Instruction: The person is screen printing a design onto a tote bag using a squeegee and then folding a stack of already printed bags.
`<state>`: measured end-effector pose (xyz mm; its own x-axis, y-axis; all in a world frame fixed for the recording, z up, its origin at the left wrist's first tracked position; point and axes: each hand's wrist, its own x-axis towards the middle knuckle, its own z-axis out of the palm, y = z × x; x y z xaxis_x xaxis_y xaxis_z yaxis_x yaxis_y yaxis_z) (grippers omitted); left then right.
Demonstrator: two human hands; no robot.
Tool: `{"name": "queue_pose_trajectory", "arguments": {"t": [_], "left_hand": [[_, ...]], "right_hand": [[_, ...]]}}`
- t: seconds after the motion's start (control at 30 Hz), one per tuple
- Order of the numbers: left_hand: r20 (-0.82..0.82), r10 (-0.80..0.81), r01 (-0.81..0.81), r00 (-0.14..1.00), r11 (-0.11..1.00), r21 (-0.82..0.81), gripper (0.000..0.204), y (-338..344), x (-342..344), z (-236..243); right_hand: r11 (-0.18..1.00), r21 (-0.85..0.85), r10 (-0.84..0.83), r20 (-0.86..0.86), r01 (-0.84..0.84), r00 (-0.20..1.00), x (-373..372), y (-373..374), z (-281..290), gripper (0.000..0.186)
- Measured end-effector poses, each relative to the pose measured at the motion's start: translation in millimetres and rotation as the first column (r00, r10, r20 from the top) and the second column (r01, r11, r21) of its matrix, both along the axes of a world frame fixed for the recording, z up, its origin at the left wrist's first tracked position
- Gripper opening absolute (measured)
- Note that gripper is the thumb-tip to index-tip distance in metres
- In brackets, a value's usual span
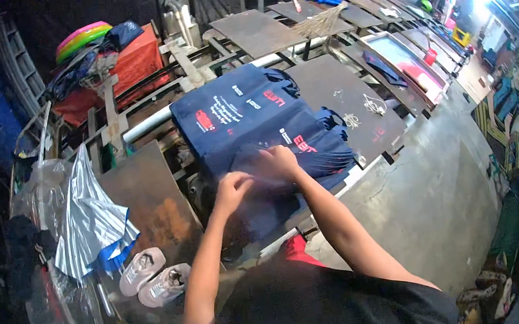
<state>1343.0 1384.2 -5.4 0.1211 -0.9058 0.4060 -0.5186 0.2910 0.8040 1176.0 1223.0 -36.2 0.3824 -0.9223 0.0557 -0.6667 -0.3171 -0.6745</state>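
Note:
Two navy printed fabric bags (pixel 216 101) with looped handles lie side by side on a plate of the metal rack at centre. My left hand (pixel 234 192) is at the lower left of the nearer bag (pixel 319 152), its fingers pinched on dark, blurred material. My right hand (pixel 280 163), just to the right and a little higher, has its fingers closed on the same blurred material over that bag. I cannot make out clearly whether this is the bag's own fabric or a separate piece.
Rusty plates (pixel 141 187), crumpled silver sheet (pixel 81 217) and shoes (pixel 141 272) are at left. A red covered pile (pixel 138 62) stands behind. A straw broom (pixel 322 21) and a framed screen (pixel 401 68) lie along the rack. Concrete floor (pixel 427 190) runs along the right beside clutter.

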Motion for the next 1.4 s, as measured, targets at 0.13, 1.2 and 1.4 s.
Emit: {"name": "queue_pose_trajectory", "arguments": {"t": [0.13, 1.2, 1.4], "left_hand": [[-0.084, 0.08, -0.076, 0.993, 0.996, 0.048, 0.021, -36, 20, -16], [0.206, -0.085, 0.061, 0.975, 0.991, 0.12, 0.038, 85, 12, -36], [0.274, 0.033, -0.049, 0.961, 0.998, 0.049, 0.026, 64, 7, -35]], "right_hand": [[0.931, -0.363, 0.038, 0.157, 0.022, 0.987, -2, 22, 43, 0.034], [0.972, -0.15, 0.128, -0.308, -0.181, 0.943, 12, 17, 13, 0.04], [0.975, -0.103, 0.154, -0.334, -0.198, 0.93, 10, 9, 10, 0.043]]}}
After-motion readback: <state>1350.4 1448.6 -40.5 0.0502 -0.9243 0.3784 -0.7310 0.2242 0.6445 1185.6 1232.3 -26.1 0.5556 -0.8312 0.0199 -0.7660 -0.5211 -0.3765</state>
